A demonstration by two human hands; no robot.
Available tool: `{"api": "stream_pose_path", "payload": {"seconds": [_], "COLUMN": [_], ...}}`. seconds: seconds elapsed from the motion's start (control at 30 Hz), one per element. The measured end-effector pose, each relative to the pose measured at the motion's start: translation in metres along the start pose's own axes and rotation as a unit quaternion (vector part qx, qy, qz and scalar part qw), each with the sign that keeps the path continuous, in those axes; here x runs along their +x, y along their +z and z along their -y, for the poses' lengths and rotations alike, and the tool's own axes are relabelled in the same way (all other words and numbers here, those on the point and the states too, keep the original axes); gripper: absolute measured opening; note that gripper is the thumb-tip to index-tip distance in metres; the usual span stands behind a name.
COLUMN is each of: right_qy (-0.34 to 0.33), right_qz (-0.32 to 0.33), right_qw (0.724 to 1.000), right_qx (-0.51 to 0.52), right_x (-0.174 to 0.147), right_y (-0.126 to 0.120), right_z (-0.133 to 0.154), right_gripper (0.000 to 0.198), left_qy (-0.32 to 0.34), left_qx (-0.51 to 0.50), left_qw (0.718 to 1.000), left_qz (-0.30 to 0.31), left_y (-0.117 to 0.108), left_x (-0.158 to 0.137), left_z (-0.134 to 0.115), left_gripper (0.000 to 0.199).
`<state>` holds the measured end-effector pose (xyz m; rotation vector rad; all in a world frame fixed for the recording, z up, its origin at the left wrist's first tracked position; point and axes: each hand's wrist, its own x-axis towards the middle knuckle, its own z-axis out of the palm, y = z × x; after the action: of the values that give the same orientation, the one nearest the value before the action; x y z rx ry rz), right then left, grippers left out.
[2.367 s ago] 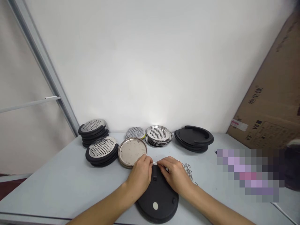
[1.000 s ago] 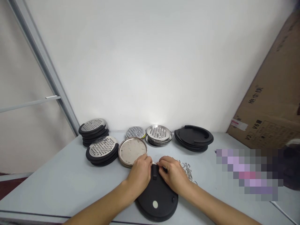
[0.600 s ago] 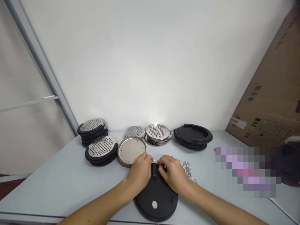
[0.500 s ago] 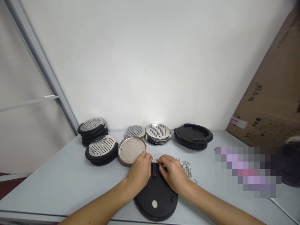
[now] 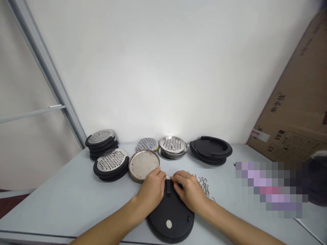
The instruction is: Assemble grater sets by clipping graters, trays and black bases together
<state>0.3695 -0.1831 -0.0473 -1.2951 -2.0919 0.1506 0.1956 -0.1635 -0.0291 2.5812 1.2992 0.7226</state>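
A black round plastic base [image 5: 173,211] lies on the table in front of me, with a short raised black tab near its far edge and a pale oval spot near its front. At the far edge, a thin silver wire clip [image 5: 168,177] shows between my fingertips. My left hand [image 5: 152,187] pinches its left end, while my right hand [image 5: 188,189] pinches the right end, resting over the base's side. My fingers hide most of the wire. Several loose wire clips [image 5: 205,185] lie just beyond my right hand.
Behind my left hand is a shallow metal disc [image 5: 144,165]. Black-rimmed grater plates [image 5: 112,160] are stacked at left, with metal grater discs [image 5: 173,145] by the wall. Black plastic bases [image 5: 211,148] stand back right. A cardboard box [image 5: 288,102] leans at right, near a pixelated patch.
Both hands keep their pinch on the wire clip at the base's far edge, with barely any finger movement. The whole view has shifted very slightly.
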Motion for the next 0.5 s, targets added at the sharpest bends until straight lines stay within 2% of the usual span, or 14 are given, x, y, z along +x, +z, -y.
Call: {"api": "stream_pose_path", "payload": {"seconds": [0.5], "right_qy": [0.005], "right_qz": [0.017], "right_qw": [1.0], "right_qx": [-0.016], "right_x": [0.0028], "right_y": [0.0009], "right_z": [0.0033], "right_gripper": [0.021], "left_qy": [0.011], "left_qx": [0.019], "left_qw": [0.999], "left_qz": [0.034], "left_y": [-0.0035], "left_x": [0.0026], "left_z": [-0.0022], "left_gripper": [0.028]}}
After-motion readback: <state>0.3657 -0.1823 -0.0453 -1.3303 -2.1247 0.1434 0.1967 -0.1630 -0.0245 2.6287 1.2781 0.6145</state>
